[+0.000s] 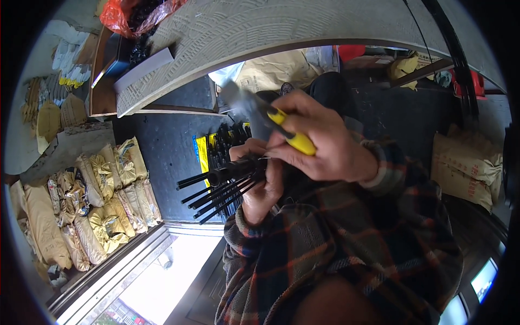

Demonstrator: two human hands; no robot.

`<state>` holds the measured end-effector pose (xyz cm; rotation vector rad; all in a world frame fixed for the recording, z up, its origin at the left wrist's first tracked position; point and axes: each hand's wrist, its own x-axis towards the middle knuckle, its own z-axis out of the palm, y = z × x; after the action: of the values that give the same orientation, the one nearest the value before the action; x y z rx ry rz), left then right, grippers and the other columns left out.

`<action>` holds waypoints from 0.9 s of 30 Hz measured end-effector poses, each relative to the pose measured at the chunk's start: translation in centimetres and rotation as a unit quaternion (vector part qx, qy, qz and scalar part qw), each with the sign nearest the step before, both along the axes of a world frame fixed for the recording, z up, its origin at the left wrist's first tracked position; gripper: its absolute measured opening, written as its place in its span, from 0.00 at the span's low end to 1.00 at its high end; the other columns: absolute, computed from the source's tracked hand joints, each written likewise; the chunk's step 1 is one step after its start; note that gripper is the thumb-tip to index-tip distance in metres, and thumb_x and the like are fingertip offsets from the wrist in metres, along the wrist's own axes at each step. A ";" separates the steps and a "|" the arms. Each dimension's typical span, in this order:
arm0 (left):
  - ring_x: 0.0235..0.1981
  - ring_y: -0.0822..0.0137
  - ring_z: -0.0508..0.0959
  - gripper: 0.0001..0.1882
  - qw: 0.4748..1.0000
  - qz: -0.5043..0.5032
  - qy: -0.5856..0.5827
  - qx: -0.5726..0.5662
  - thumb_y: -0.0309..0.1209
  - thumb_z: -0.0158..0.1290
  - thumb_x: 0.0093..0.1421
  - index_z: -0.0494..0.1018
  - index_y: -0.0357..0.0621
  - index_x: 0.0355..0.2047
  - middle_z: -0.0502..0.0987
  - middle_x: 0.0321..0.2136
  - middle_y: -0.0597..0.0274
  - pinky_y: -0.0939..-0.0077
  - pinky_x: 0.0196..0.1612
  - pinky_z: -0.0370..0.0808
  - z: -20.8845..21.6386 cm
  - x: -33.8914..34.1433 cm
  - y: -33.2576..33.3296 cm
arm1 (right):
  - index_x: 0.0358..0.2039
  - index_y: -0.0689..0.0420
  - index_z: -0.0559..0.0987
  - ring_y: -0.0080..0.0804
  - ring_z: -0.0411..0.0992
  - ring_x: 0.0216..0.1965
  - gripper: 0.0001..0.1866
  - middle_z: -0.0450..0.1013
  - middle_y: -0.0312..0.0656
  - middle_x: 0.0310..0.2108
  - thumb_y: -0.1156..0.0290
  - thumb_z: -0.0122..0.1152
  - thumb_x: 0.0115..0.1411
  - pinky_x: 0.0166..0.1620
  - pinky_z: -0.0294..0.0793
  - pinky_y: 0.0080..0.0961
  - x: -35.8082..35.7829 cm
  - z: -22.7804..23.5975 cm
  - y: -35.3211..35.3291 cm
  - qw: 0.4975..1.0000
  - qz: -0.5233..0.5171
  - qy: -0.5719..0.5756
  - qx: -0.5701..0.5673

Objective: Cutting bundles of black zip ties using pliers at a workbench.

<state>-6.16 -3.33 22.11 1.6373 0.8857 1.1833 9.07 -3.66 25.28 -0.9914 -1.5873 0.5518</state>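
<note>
My left hand (261, 184) is wrapped around a bundle of thin black rods (216, 197) with a thicker dark tube (223, 174) among them. The rods resemble the ribs of an umbrella frame, and their ends fan out to the left. Just above it, my right hand (325, 135) is closed on a hand tool with a yellow and black handle (301, 142). Its grey metal end is blurred by motion, so its exact kind is unclear. The right fingertips meet the left fingers beside the tube. Anything small pinched there is hard to make out.
More black rods (221, 142) lie below my hands, beside a yellow strip (202, 154). A grey patterned tabletop (260, 24) spans the far side. Wrapped brown packages (89, 203) fill the left. At the right stands a brown sack (467, 168).
</note>
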 end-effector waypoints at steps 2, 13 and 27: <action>0.27 0.73 0.68 0.09 0.995 -0.067 -0.016 -0.075 0.17 0.45 0.55 0.56 0.39 0.33 0.67 0.26 0.59 0.80 0.33 0.66 0.3 -0.4 0.1 | 0.30 0.62 0.73 0.28 0.71 0.29 0.09 0.67 0.45 0.39 0.75 0.64 0.49 0.32 0.70 0.20 0.8 -1.1 1.4 0.994 0.080 0.059 -0.055; 0.31 0.69 0.76 0.11 0.984 -0.094 -0.051 -0.140 0.18 0.45 0.57 0.55 0.38 0.36 0.71 0.27 0.55 0.76 0.37 0.72 0.3 -1.7 1.3 | 0.47 0.50 0.72 0.25 0.60 0.55 0.20 0.60 0.33 0.54 0.64 0.55 0.53 0.61 0.52 0.38 4.8 0.4 0.1 0.815 -0.146 -0.538 0.157; 0.31 0.68 0.76 0.13 0.997 -0.026 0.001 -0.076 0.18 0.48 0.55 0.61 0.34 0.41 0.69 0.35 0.58 0.75 0.39 0.74 -1.2 -2.2 1.0 | 0.34 0.57 0.75 0.28 0.66 0.46 0.09 0.64 0.38 0.47 0.68 0.57 0.52 0.57 0.56 0.46 2.8 -1.7 -0.8 0.844 -0.164 -0.482 0.168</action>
<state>-8.39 -2.30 20.95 1.5296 0.9069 1.0535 11.90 -4.44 23.55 -1.3135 -2.1945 -0.5691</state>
